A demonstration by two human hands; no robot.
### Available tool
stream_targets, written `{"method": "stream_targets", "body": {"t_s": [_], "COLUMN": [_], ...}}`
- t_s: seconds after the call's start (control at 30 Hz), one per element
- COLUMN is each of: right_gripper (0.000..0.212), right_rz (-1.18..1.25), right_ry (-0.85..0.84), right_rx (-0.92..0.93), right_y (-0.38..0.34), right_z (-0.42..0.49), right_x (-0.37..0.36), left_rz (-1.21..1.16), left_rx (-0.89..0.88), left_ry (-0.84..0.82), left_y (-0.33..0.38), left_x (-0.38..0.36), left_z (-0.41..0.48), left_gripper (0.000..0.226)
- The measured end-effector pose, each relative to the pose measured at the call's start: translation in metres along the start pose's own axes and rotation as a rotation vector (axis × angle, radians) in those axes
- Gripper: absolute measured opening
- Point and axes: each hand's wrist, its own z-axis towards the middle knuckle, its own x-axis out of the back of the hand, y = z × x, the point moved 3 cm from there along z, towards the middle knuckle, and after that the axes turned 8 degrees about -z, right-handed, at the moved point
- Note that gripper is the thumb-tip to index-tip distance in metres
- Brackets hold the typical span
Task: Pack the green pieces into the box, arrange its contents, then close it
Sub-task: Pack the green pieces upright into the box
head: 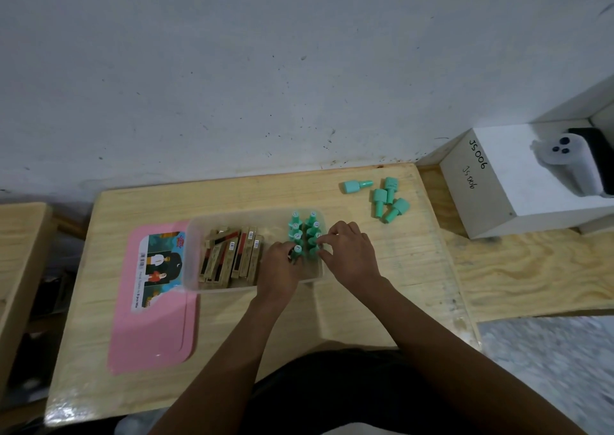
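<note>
A clear plastic box [196, 235] sits mid-table. Its right part holds several green pieces [304, 230] standing upright in two rows; its left part holds several tan packets [232, 255]. My left hand [282, 265] reaches into the box and grips the nearest green piece [297, 250] in the left row. My right hand [349, 250] pinches a green piece [314, 251] at the near end of the right row. Several more green pieces [385, 197] lie loose on the table at the far right. The pink lid [156, 318] lies flat left of the box.
The wooden table [398, 285] ends at a grey wall behind. A white box marked JS006 [481, 182] stands at the right with a white device [564, 162] on it. Another wooden surface [20, 252] lies to the left.
</note>
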Motion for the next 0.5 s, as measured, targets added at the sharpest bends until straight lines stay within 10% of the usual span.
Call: {"method": "stream_targets", "body": {"t_s": [0.5], "right_gripper": [0.028], "right_rz": [0.083], "right_ry": [0.053], "right_rx": [0.028], "right_y": [0.006], "right_z": [-0.0033], "right_x": [-0.0007], "left_rz": [-0.049], "left_rx": [0.024], "left_ry": [0.042], "left_y": [0.0071], "left_x": [0.0041], "left_z": [-0.007], "left_gripper": [0.028]}}
